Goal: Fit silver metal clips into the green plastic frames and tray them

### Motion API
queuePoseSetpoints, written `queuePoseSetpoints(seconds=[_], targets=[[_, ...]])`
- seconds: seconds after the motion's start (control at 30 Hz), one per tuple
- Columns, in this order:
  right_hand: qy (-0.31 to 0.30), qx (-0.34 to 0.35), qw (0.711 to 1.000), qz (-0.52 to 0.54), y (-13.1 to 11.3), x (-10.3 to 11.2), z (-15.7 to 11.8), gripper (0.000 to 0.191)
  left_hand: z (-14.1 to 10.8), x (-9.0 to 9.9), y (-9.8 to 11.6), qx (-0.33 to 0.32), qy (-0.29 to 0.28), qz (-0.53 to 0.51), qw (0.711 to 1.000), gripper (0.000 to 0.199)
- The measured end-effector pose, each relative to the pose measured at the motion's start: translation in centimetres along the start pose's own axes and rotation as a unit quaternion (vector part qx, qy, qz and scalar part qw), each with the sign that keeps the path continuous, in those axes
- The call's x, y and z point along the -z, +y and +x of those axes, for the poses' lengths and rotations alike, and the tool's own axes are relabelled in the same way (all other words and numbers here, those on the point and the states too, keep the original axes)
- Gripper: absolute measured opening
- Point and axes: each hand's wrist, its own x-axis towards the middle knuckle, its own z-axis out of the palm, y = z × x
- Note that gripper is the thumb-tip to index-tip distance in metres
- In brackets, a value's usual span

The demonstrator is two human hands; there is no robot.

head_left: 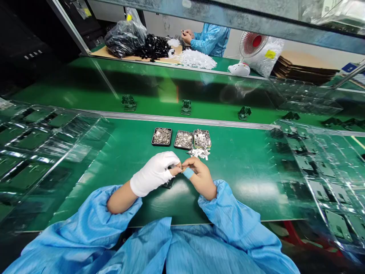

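Head view: the left hand (154,176) in a white glove and the bare right hand (199,176) pinch one tiny metal part (180,166) together, near the bench's (251,163) front edge. Fitting it needs steady fingers.

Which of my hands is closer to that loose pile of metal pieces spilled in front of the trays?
Right. Your bare right hand sits just below the loose pile of metal pieces, nearly touching it. Your gloved left hand is further off, down and to the pile's left.
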Motion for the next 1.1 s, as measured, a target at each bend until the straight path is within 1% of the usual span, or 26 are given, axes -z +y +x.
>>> queuePoseSetpoints(seconds=[0.07,0.2,0.33,0.43,0.5,0.57,0.6,0.63,0.67,0.73,0.8,0.83,0.9,1.0,1.1], targets=[[-0.024,-0.039,0.998,0.043,0.1,0.0,0.2,0.013,-0.1,0.0,-0.2,-0.031,0.003,0.032,0.999,0.03],[-0.045,-0.072,0.992,0.092,0.0,0.0,0.4,0.015,-0.3,-0.1,-0.4,-0.089,-0.011,0.126,0.988,0.031],[-0.083,-0.086,0.989,0.089,-0.1,0.1,0.4,0.017,-0.6,-0.3,-0.2,-0.12,-0.039,0.25,0.96,0.031],[-0.112,-0.08,0.989,0.054,-0.2,0.4,0.4,0.015,-1.0,-0.3,0.0,-0.125,-0.066,0.278,0.95,0.03],[-0.117,-0.07,0.99,0.03,-0.3,0.5,0.4,0.012,-1.6,-0.1,-0.2,-0.105,-0.055,0.264,0.957,0.026],[-0.101,-0.07,0.992,0.021,-0.4,0.7,0.5,0.01,-2.6,0.5,-1.0,-0.064,-0.006,0.219,0.974,0.022],[-0.086,-0.076,0.993,0.024,-0.3,0.8,0.6,0.01,-3.2,0.8,-1.6,-0.037,0.018,0.184,0.982,0.029],[-0.073,-0.086,0.993,0.028,-0.1,0.8,0.6,0.01,-3.9,1.1,-2.2,-0.009,0.031,0.143,0.989,0.04],[-0.064,-0.098,0.993,0.03,0.1,0.7,0.7,0.011,-4.5,1.3,-2.9,0.019,0.024,0.102,0.994,0.052],[-0.069,-0.119,0.99,0.017,0.8,0.5,0.8,0.013,-5.6,1.2,-4.1,0.066,-0.033,0.031,0.997,0.069],[-0.081,-0.133,0.987,-0.03,1.7,0.3,0.9,0.012,-6.1,0.7,-4.9,0.103,-0.084,-0.008,0.991,0.074],[-0.082,-0.135,0.986,-0.061,2.0,0.2,0.9,0.011,-6.3,0.2,-5.1,0.12,-0.093,-0.016,0.988,0.072],[-0.073,-0.134,0.981,-0.122,2.4,0.2,0.9,0.008,-6.2,-0.7,-5.2,0.142,-0.082,-0.018,0.986,0.063],[-0.043,-0.107,0.977,-0.182,2.3,0.4,0.8,0.007,-5.9,-1.8,-4.5,0.134,-0.032,-0.012,0.99,0.049],[-0.011,-0.044,0.986,-0.161,1.6,0.5,0.7,0.006,-5.8,-2.2,-3.6,0.11,0.035,0.003,0.993,0.04]])
